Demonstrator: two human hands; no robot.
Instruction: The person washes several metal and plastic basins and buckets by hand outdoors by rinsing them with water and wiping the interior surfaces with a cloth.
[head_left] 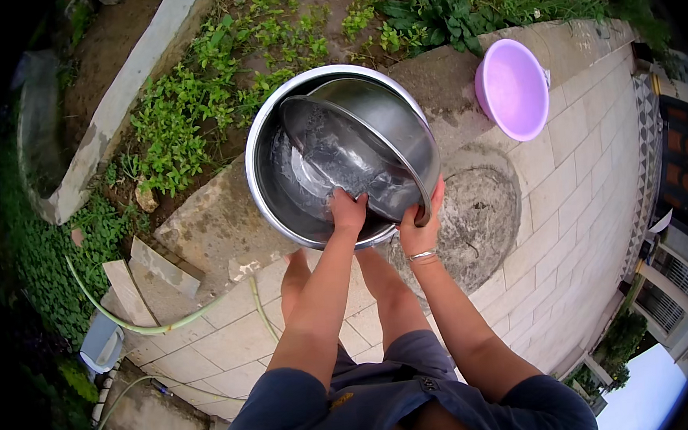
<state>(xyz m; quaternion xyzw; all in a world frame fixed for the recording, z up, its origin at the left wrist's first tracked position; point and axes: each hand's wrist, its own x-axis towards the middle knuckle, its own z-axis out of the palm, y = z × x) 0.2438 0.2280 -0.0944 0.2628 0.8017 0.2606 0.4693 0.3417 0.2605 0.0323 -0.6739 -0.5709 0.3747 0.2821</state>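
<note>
A large stainless steel basin (252,167) stands before me with some water in it. Inside, a smaller steel basin (401,131) is tilted on its side, its mouth facing left. My right hand (420,229) grips the smaller basin's rim at the lower right. Over the water, my left hand (348,212) reaches down beside the lower part of that rim. Its thumb is apart from the fingers, but the fingertips are partly hidden, so whether they grip the rim is unclear.
A pink plastic basin (516,92) sits at the right on the concrete ledge (226,222). Below is a round concrete cover (474,219) in the tiled paving (562,201). Left lie a pale green hose (168,327), loose tile pieces (164,267) and a grey-blue container (101,345). Plants (179,130) grow beyond.
</note>
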